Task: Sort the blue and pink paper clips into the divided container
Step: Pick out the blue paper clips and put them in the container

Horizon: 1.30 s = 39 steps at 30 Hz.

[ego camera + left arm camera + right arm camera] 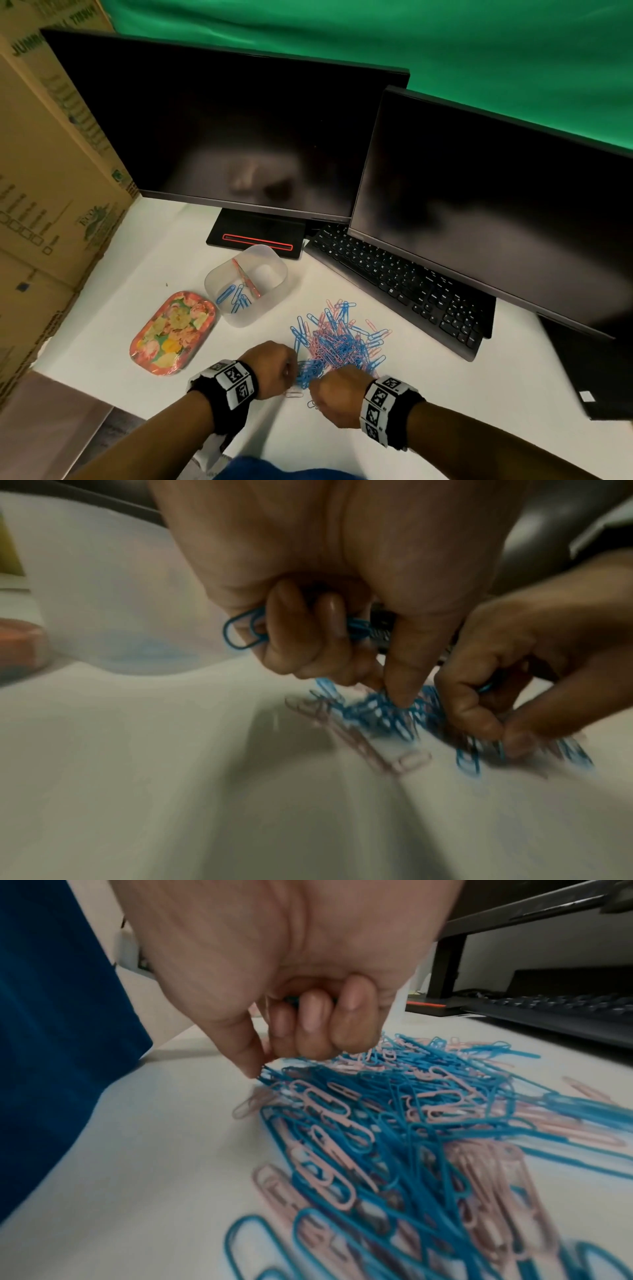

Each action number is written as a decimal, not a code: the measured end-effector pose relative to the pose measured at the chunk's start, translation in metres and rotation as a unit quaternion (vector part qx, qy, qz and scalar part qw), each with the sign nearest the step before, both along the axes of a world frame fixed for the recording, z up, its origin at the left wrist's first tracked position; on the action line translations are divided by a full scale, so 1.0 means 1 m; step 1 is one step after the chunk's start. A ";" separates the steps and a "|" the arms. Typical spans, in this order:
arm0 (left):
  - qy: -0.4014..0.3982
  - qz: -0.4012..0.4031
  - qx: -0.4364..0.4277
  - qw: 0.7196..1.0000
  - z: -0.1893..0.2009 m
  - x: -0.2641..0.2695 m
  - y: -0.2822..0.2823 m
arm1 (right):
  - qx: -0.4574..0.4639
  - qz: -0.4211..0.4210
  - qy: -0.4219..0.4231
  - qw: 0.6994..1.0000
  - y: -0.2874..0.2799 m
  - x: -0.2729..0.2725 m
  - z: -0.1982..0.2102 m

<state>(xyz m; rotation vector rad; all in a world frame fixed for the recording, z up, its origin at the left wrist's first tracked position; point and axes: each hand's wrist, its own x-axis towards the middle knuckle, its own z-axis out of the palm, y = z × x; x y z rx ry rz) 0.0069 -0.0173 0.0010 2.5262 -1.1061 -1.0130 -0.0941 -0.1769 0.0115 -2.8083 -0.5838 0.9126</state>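
A tangled pile of blue and pink paper clips (339, 342) lies on the white table. Behind it to the left stands the translucent divided container (263, 305), with several blue clips (233, 296) in its left compartment. Both hands work at the pile's near edge. My left hand (291, 371) keeps blue clips (245, 628) in its curled fingers while thumb and forefinger pinch into the pile (390, 693). My right hand (317, 385) has its fingers curled, a bit of blue showing inside them, and its thumb tip (253, 1069) pinches a blue clip at the pile's edge (377, 1123).
A floral tin tray (173, 329) lies left of the container. A black keyboard (400, 284) and two dark monitors (222, 137) stand behind and to the right of the pile. Cardboard boxes (44, 205) wall off the left side. A few stray clips (294, 394) lie between the wrists.
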 end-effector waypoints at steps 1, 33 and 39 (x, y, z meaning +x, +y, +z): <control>0.006 0.014 -0.014 1.000 0.004 0.003 0.001 | 0.026 -0.032 -0.009 0.999 -0.003 0.001 0.001; -0.081 0.367 0.069 0.924 0.086 0.153 0.025 | 0.335 -0.512 0.078 0.787 0.075 0.201 0.070; -0.016 0.432 0.066 0.899 0.080 0.160 0.031 | 0.315 -0.532 0.095 0.780 0.087 0.213 0.062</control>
